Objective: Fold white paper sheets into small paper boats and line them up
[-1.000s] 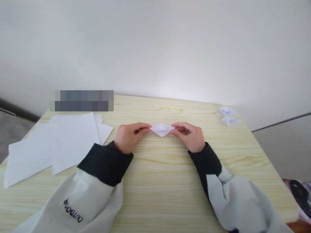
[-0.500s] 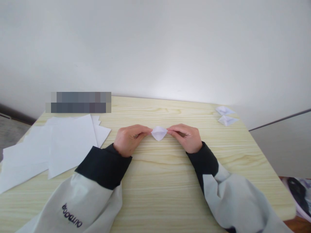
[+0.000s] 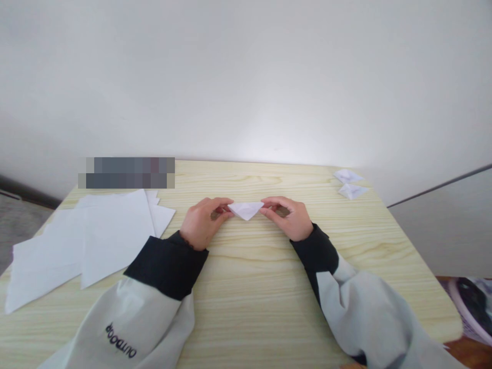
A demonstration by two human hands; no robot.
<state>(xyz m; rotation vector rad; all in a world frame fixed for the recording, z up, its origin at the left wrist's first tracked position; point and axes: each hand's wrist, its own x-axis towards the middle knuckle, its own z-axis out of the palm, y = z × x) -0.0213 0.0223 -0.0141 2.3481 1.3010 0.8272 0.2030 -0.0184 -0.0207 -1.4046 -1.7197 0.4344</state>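
A small piece of folded white paper (image 3: pixel 246 210), shaped like a triangle with its point toward me, is held between my hands above the middle of the table. My left hand (image 3: pixel 205 220) pinches its left corner between thumb and fingers. On the other side, the thumb and fingers of my right hand (image 3: pixel 286 215) grip the right corner. Two folded paper boats (image 3: pixel 351 191) lie close together at the far right of the table.
Several loose sheets of white paper (image 3: pixel 115 241) overlap on the left of the wooden table (image 3: pixel 246 307). Behind them is a pixelated dark object (image 3: pixel 126 172). A white wall (image 3: pixel 246 77) rises at the back. On the floor at right stands a pinkish basket (image 3: pixel 461 302).
The folded paper has gone from a rounded, opened diamond to a flatter, wider triangle. My hands have shifted slightly outward on its corners, and the camera view has moved a little.
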